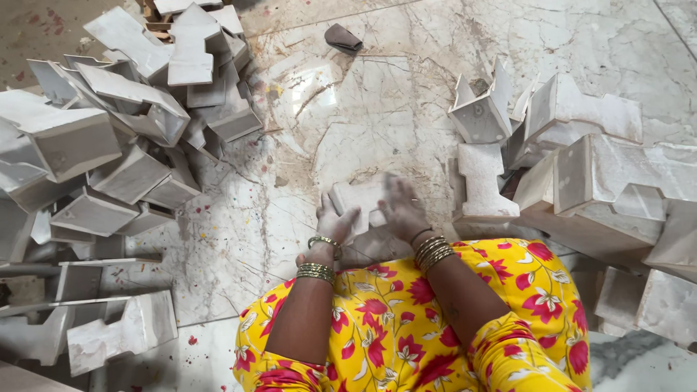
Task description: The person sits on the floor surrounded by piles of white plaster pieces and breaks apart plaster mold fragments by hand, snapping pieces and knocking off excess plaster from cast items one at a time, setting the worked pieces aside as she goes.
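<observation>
Two hands on one pale grey-white carved stone block (361, 199), down on the floor right in front of the lap. Left hand (332, 223) curled over its near left edge, thumb hooked on top, probably to pin it steady. Right hand (401, 209) flat on the right side, fingers blurred, so can't tell how tight the grip is. Gold bangles (316, 271) on both wrists, yellow cloth with red flowers (406, 319) across the knees.

Block flat on the glossy veined marble floor (348, 109), likely because that's the only bare working spot between the stacks.

Off to the right, a pile of similar notched white stone pieces (581, 167), some upright, some leaning on each other. Off to the left, a bigger heap of grey-white stone pieces (123, 123), tumbled any which way, looks dumped rather than sorted.

Further out, a small dark folded rag-like thing (343, 38) alone on the floor. No packages, labels or signs anywhere in view.
</observation>
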Available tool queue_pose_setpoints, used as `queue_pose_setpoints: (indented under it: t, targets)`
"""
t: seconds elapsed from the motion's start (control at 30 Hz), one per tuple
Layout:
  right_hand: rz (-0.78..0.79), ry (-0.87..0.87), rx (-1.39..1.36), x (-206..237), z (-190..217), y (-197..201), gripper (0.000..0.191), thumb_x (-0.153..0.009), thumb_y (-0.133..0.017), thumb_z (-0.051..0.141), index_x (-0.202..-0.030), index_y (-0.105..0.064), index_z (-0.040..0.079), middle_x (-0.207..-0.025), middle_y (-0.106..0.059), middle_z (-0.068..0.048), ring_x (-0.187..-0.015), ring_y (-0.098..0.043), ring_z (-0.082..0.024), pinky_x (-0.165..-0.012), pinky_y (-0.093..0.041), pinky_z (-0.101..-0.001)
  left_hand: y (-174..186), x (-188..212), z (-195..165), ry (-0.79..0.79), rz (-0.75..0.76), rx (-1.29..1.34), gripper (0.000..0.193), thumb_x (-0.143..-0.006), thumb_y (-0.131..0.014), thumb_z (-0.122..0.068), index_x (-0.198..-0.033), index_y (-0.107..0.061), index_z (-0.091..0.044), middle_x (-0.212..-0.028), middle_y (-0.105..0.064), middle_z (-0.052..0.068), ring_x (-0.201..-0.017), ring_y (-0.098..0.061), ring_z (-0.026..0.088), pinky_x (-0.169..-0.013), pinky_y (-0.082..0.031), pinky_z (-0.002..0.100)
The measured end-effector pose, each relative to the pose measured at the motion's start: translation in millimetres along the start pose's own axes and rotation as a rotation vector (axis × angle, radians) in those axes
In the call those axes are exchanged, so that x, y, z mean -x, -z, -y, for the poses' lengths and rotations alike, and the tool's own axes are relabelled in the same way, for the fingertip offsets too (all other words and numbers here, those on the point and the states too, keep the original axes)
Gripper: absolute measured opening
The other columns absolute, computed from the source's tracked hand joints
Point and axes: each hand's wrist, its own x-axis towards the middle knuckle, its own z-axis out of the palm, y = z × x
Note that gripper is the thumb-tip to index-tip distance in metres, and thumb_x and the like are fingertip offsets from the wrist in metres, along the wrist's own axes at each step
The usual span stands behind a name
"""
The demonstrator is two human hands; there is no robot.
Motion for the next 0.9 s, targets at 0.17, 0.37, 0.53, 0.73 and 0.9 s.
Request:
queue_pose_setpoints:
  t: [0.17, 0.37, 0.53, 0.73, 0.9]
  targets:
    - [-0.128, -0.259, -0.355, -12, -35, 1, 0.056, -0.105, -0.052, 0.049, -0.137, -0.058, 0.004, -0.133, -0.068, -0.023, -0.123, -0.066, -0.032, -0.109, -0.052, -0.0462, -1, -5, 5, -0.058, -0.039, 0.008, 0.118, -0.070, -0.084, -0.040, -0.162, -0.016, -0.010, -0.148, -0.039, 0.032, -0.129, -0.053, 0.044, -0.105, -0.050, 0.044]
    - [-0.305, -0.189, -0.726, 12, 11, 36, 0.035, -0.099, -0.067, 0.033, -0.122, -0.066, 0.007, -0.099, -0.069, -0.011, -0.087, -0.064, -0.018, -0.075, -0.057, -0.0344, 11, -12, 13, -0.032, 0.028, 0.288, 0.103, -0.064, -0.092, -0.028, -0.150, -0.038, -0.006, -0.131, -0.065, 0.021, -0.112, -0.067, 0.027, -0.092, -0.057, 0.038]
    - [-0.481, 0.123, -0.469, 46, 62, 87, 0.026, -0.083, -0.078, 0.017, -0.106, -0.070, 0.010, -0.080, -0.068, 0.001, -0.067, -0.063, -0.008, -0.062, -0.055, -0.0252, -10, -16, 16, -0.219, 0.243, 0.351, 0.087, -0.063, -0.093, -0.031, -0.137, -0.057, -0.002, -0.121, -0.074, 0.018, -0.108, -0.071, 0.025, -0.092, -0.059, 0.035]
    - [-0.484, 0.372, -0.226, 56, 86, 92, 0.026, -0.075, -0.083, 0.015, -0.098, -0.073, 0.011, -0.070, -0.062, -0.003, -0.061, -0.062, -0.017, -0.062, -0.053, -0.0328, -24, -5, 10, -0.777, -0.132, -0.167, 0.074, -0.065, -0.104, -0.027, -0.128, -0.073, -0.008, -0.118, -0.051, 0.033, -0.114, -0.061, 0.039, -0.097, -0.053, 0.044]
    - [-0.450, 0.337, -0.188, 49, 89, 82, 0.030, -0.073, -0.083, 0.019, -0.098, -0.071, 0.011, -0.074, -0.064, -0.004, -0.064, -0.064, -0.020, -0.062, -0.053, -0.0365, 3, 15, -18, -0.248, 0.235, -0.168, 0.047, -0.071, -0.087, -0.040, -0.108, -0.080, -0.012, -0.101, -0.079, 0.007, -0.095, -0.076, 0.022, -0.086, -0.058, 0.036]
